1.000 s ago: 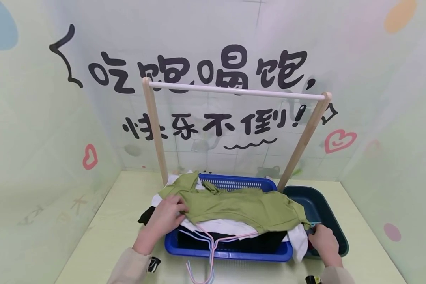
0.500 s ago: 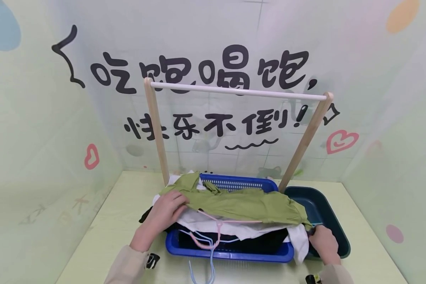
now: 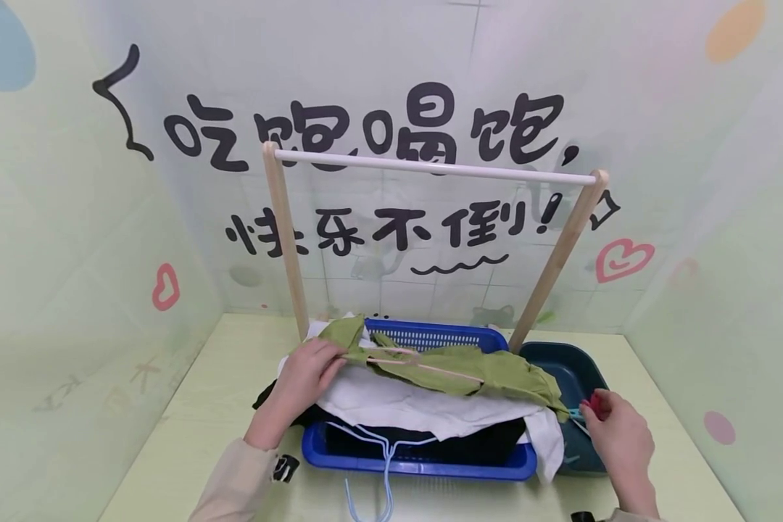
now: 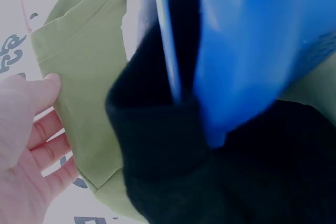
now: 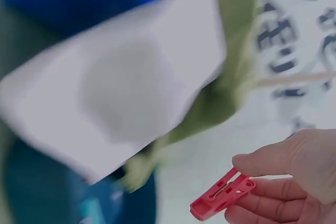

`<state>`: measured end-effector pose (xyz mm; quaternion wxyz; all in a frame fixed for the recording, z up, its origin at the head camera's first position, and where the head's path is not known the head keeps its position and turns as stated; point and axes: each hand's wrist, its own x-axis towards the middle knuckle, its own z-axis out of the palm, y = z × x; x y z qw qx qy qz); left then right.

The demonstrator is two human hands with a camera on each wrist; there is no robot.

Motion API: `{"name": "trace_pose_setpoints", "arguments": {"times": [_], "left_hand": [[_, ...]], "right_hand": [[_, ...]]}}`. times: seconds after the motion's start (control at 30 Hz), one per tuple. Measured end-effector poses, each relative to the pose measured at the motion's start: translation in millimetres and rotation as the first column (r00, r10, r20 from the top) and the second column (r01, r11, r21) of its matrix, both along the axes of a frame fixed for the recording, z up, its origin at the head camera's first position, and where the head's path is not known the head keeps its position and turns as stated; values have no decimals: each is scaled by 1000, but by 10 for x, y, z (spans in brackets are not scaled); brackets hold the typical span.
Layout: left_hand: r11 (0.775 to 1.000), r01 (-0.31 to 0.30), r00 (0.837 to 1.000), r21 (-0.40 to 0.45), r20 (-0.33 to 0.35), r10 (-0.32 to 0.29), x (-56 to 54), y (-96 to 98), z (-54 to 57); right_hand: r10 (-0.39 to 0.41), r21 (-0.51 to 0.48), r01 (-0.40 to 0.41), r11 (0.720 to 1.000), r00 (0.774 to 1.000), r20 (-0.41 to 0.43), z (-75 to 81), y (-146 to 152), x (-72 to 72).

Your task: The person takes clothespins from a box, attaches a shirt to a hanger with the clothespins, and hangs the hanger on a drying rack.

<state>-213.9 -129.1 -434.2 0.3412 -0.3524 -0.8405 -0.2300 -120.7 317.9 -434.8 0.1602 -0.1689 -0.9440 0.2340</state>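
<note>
In the head view my left hand (image 3: 305,377) holds the left edge of a green garment (image 3: 444,366), thumb on one face and fingers behind it, as the left wrist view shows. A pink hanger (image 3: 450,372) lies across that garment. Between the thumb and fingers of my right hand (image 3: 620,435) is a red clothespin (image 5: 223,193), raised over the right side of the dark green basin (image 3: 564,362). Beneath the green garment lie a white garment (image 3: 424,406) and a black garment (image 3: 489,438), with a light blue hanger (image 3: 388,457) sticking out in front.
The garments lie across a blue basket (image 3: 424,467). Behind it stands a rack with a white rod (image 3: 431,167) and wooden posts (image 3: 554,268). A light blue clip (image 5: 92,211) shows in the basin. Printed curtains enclose the table (image 3: 189,406).
The pink hanger and the green garment's front edge have flipped back, baring more white cloth. My right hand has come up from the basin with the red clothespin.
</note>
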Motion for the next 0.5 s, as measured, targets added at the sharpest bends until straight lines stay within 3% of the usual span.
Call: {"name": "trace_pose_setpoints", "arguments": {"times": [0.07,0.13,0.23,0.33,0.5], "left_hand": [[1000,-5,1000,6,-9,5,-11,13,17],[1000,-17,1000,5,-14,18,-18,27,38],[1000,-30,999,8,-16,30,-20,52,73],[999,-44,999,11,-14,44,-22,76,104],[998,-62,998,15,-9,62,-23,98,137]], "right_hand": [[21,14,-19,1000,993,-116,108,-103,38],[58,29,-52,998,969,-240,215,-223,76],[138,54,-127,990,906,-401,363,-422,124],[243,83,-233,969,832,-500,490,-620,156],[423,115,-436,893,722,-547,626,-975,134]]}}
